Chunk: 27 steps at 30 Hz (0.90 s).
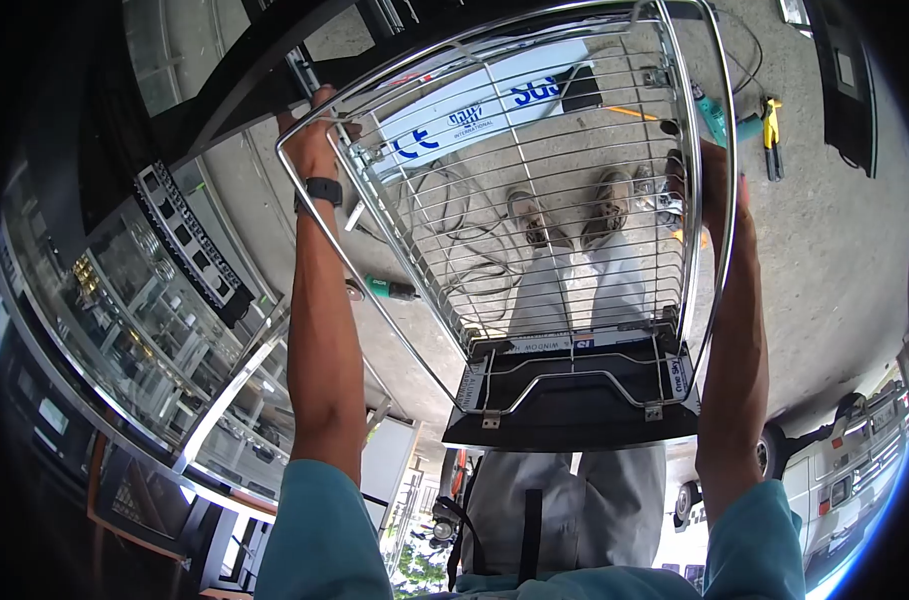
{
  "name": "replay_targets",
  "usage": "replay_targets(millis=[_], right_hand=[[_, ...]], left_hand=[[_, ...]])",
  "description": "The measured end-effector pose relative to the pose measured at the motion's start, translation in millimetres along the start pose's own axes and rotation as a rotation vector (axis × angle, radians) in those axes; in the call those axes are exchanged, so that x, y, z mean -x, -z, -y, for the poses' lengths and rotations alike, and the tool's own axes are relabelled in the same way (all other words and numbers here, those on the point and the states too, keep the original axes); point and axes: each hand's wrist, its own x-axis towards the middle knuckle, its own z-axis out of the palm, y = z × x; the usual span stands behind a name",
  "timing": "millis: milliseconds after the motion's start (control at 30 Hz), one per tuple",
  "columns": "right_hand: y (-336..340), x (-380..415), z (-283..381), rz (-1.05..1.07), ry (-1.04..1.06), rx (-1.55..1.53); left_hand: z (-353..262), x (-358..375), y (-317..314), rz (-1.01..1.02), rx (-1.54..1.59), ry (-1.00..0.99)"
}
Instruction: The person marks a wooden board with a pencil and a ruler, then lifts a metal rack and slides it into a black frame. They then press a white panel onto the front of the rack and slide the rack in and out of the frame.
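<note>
A chrome wire basket is held out in front of me, with a dark panel at its near end. Closed at the far left corner of the frame is my left hand, which wears a black wristband. My right hand grips the basket's right side; its fingertips show past the side bars, and the rest of the grip is partly hidden. Through the wires I see my shoes and a white-and-blue printed strip.
On the concrete floor lie a green power tool, yellow-handled pliers, another green tool and loose cables. A glass-and-metal cabinet stands along the left. Black frame parts are at the upper left. A white vehicle shows lower right.
</note>
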Motion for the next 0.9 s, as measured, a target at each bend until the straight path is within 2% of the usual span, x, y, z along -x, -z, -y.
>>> replay_targets(millis=[33, 67, 133, 200, 233, 267, 333, 400, 467, 533, 600, 667, 700, 733, 800, 833, 867, 900], right_hand=[[0, -1, -2, -0.047, -0.031, 0.013], [10, -1, -8, 0.025, 0.041, 0.076], [17, -5, -10, 0.082, 0.030, 0.077], [14, 0, -6, 0.047, 0.055, 0.134], [18, -4, -15, 0.036, 0.039, -0.019], [19, -3, -14, 0.044, 0.024, -0.013], [11, -3, -10, -0.078, -0.067, -0.088], [7, -2, -7, -0.020, -0.029, -0.098], [5, 3, -7, 0.033, 0.003, -0.117], [1, 5, 0, -0.017, 0.052, 0.180], [4, 2, -2, 0.010, 0.054, 0.202], [20, 4, -11, -0.015, 0.092, 0.205], [20, 2, -16, -0.014, 0.129, 0.208], [2, 8, -2, -0.035, 0.067, 0.151], [-14, 12, 10, -0.058, 0.029, 0.271], [0, 4, 2, -0.058, 0.035, 0.278], [23, -6, -18, -0.087, 0.082, 0.394], [19, -9, -18, -0.112, 0.127, 0.507]], left_hand=[[0, -1, 0, 0.105, 0.114, 0.062], [1, -4, -1, 0.113, 0.068, 0.059], [-9, 5, -5, 0.025, 0.014, -0.028], [-15, 8, -11, 0.001, 0.038, -0.002], [-15, 6, -10, 0.029, 0.063, -0.003], [-12, 7, -8, 0.027, 0.059, 0.006], [-13, 5, -5, 0.035, 0.031, 0.007], [-17, 5, -7, 0.025, -0.011, -0.005], [-21, 8, -8, -0.006, -0.066, 0.093], [-9, -2, -2, 0.051, -0.041, 0.022], [-3, -6, 0, 0.111, -0.015, -0.046], [-5, -4, -5, 0.136, 0.044, 0.063], [-5, -4, -4, 0.130, 0.019, 0.050], [-8, -1, -4, 0.089, -0.065, 0.064], [-15, 3, -7, 0.061, -0.036, 0.117], [-14, 0, -9, 0.060, -0.026, 0.113], [-13, -1, -9, 0.066, 0.008, 0.118], [-11, -2, -8, 0.071, 0.039, 0.123]])
